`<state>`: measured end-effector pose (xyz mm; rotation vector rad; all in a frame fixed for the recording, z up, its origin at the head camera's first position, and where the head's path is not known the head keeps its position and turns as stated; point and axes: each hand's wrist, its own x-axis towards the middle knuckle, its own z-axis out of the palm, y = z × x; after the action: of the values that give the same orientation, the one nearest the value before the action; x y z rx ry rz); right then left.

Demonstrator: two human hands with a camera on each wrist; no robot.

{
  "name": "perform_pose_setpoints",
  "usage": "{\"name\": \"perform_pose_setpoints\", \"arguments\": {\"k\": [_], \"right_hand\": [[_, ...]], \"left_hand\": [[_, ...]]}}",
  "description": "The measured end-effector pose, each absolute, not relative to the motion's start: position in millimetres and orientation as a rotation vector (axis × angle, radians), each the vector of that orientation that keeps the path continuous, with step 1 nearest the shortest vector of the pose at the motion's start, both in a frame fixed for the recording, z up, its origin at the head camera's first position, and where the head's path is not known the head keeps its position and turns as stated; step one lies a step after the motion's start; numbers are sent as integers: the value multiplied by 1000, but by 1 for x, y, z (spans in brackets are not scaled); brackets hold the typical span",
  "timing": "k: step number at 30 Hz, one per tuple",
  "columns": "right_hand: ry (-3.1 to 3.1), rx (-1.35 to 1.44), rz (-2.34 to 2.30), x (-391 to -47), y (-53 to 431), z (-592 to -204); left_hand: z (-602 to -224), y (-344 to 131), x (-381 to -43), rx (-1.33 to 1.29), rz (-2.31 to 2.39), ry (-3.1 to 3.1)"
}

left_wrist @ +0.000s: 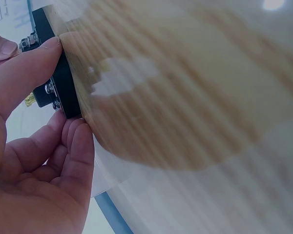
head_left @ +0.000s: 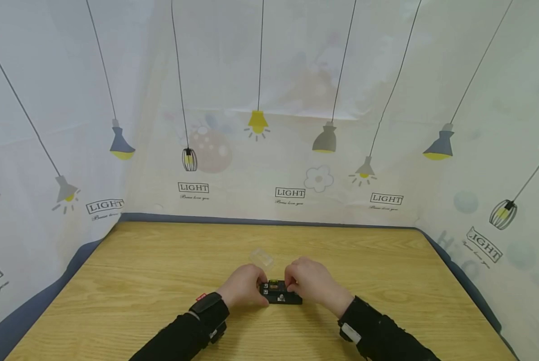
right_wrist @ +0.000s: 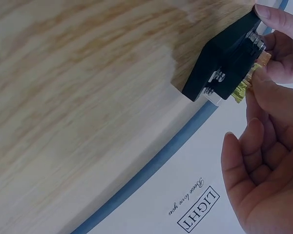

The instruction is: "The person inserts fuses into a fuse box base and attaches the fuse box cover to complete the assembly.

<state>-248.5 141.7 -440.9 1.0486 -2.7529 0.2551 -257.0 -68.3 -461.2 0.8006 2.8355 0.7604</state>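
A black block [head_left: 289, 299] with metal screws and a small yellow, see-through piece [head_left: 274, 283] on its top sits on the wooden table. My left hand [head_left: 246, 287] grips the block's left end, thumb on the near side and fingers round the far side. At the right half of the block, my right hand [head_left: 312, 282] pinches with thumb and forefinger at a small part on top, mostly hidden by the fingertips. In the right wrist view the right thumb [right_wrist: 269, 92] lies over the yellow piece, and its other fingers curl loosely. Screws [right_wrist: 218, 76] show along the block's side.
A clear plastic cover [head_left: 261, 258] lies on the table just beyond the left hand. The wooden table [head_left: 161, 265] runs to a blue-grey edge [head_left: 233, 219], with printed cloth walls [head_left: 233, 195] standing behind and at both sides.
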Motion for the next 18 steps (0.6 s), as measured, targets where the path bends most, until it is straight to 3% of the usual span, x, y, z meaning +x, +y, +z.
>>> {"name": "perform_pose_setpoints", "arguments": {"k": [18], "right_hand": [[-2794,996,264,-251,139,-443]], "left_hand": [[-463,-68,-258,798,765,2832]]}}
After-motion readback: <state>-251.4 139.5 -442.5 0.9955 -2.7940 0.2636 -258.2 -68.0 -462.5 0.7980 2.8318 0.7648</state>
